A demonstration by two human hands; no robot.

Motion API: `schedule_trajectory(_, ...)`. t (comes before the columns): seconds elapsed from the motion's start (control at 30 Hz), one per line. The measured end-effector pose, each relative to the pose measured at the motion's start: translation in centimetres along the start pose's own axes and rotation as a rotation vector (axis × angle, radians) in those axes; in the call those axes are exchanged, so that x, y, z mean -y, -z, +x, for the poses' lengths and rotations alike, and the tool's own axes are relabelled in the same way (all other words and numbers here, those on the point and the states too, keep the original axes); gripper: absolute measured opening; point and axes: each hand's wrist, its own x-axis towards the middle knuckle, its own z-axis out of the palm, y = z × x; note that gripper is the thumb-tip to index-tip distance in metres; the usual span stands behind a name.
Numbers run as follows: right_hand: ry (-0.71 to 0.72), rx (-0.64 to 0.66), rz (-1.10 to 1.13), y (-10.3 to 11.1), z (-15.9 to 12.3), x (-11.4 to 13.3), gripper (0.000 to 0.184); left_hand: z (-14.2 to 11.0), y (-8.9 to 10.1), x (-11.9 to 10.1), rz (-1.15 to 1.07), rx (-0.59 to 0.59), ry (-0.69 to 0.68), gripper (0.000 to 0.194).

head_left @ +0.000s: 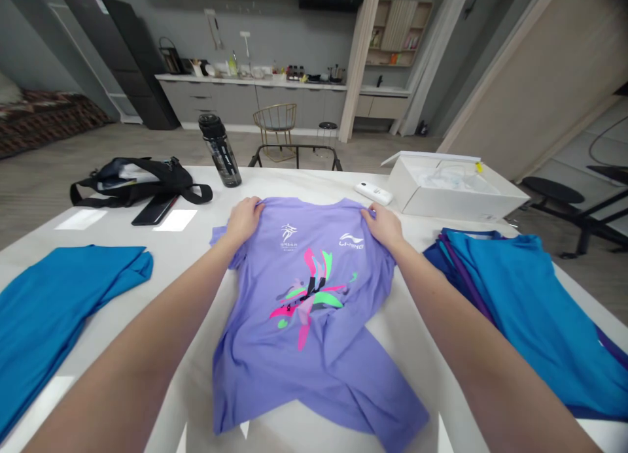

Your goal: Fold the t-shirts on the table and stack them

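A purple T-shirt [260, 348] with a bright printed design lies spread on the white table, its collar toward the far side. My left hand [244, 219] grips it at the left shoulder, fingers closed on the cloth. At the opposite shoulder, my right hand [383, 225] pinches the fabric the same way. The lower right part of the shirt is creased and skewed outward. To the left lies a blue T-shirt [63, 289], and a stack of blue and purple shirts [520, 296] sits to the right.
Along the far edge of the white table [196, 374] are a black bag [132, 178], a phone [155, 209], a dark bottle [220, 150], a small white device [373, 193] and an open white box [451, 191]. A chair [275, 121] stands beyond, before a kitchen counter.
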Motion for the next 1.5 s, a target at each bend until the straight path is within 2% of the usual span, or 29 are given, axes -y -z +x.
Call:
schedule_trajectory(0.07,-0.024,0.092,0.014,-0.8,0.4,-0.4,0.049,0.2,-1.2,0.3,0.051,0.056,0.119,0.036)
schedule_trajectory(0.13,-0.068,0.121,0.035,-1.2,0.3,-1.9,0.051,-0.5,-1.9,0.9,0.063,0.057,0.164,0.044)
schedule_trajectory(0.23,-0.082,0.126,0.005,-1.0,-1.0,-5.4,0.045,-2.8,-1.7,2.1,0.119,0.0,0.021,0.052)
schedule_trajectory(0.3,-0.045,0.172,-0.053,-0.7,-2.2,-7.6,0.046,-4.6,-1.0,2.9,0.175,0.021,-0.084,0.055)
schedule_trajectory(0.33,-0.026,0.198,-0.082,-0.5,-2.7,-8.4,0.048,-5.4,-0.7,3.3,0.202,0.052,-0.094,0.057)
schedule_trajectory(0.4,0.002,0.25,-0.109,-0.3,-3.4,-9.2,0.043,-6.2,-0.1,4.1,0.258,0.129,-0.047,0.054)
schedule_trajectory(0.5,0.001,0.273,-0.099,-0.1,-3.1,-9.0,0.034,-5.6,0.2,4.9,0.309,0.211,0.043,0.034)
schedule_trajectory(0.57,-0.052,0.18,-0.122,0.2,-2.2,-8.4,0.034,-4.0,0.1,5.2,0.314,0.206,0.058,0.028)
schedule_trajectory(0.7,-0.184,-0.103,-0.198,0.3,-0.1,-7.3,0.033,-0.6,-0.3,4.7,0.364,0.133,0.114,0.032)
schedule_trajectory(0.77,-0.212,-0.185,-0.216,0.1,0.3,-6.8,0.034,0.1,-0.5,3.7,0.378,0.07,0.141,0.037)
schedule_trajectory(0.83,-0.191,-0.257,-0.208,0.0,0.0,-6.1,0.04,-0.2,-0.4,2.3,0.367,-0.047,0.108,0.044)
schedule_trajectory(0.9,-0.079,-0.285,-0.164,0.0,-1.2,-5.3,0.046,-1.5,-0.1,0.7,0.331,-0.132,0.008,0.049)
schedule_trajectory(0.97,0.108,-0.218,-0.082,0.1,-3.4,-4.0,0.043,-3.6,0.5,-0.9,0.261,-0.086,-0.138,0.048)
schedule_trajectory(1.03,0.321,-0.08,0.034,0.2,-6.8,-2.3,0.034,-6.5,1.1,-2.5,0.161,0.07,-0.293,0.045)
schedule_trajectory(1.1,0.513,0.074,0.168,0.3,-10.9,0.0,0.028,-10.0,1.3,-4.1,0.074,0.233,-0.391,0.046)
schedule_trajectory(1.2,0.64,0.214,0.261,0.3,-17.1,3.2,0.025,-15.3,1.0,-6.2,0.023,0.406,-0.473,0.05)
schedule_trajectory(1.27,0.639,0.246,0.195,0.4,-20.1,4.4,0.025,-18.1,0.8,-6.8,0.04,0.478,-0.47,0.052)
schedule_trajectory(1.33,0.564,0.227,0.064,0.9,-21.5,4.1,0.025,-19.9,0.7,-6.4,0.062,0.512,-0.432,0.055)
schedule_trajectory(1.43,0.389,0.194,-0.115,2.6,-21.4,1.7,0.022,-20.6,1.6,-4.5,0.114,0.495,-0.335,0.056)
schedule_trajectory(1.5,0.275,0.197,-0.184,4.1,-21.0,-0.1,0.021,-20.7,2.6,-3.5,0.179,0.426,-0.245,0.056)
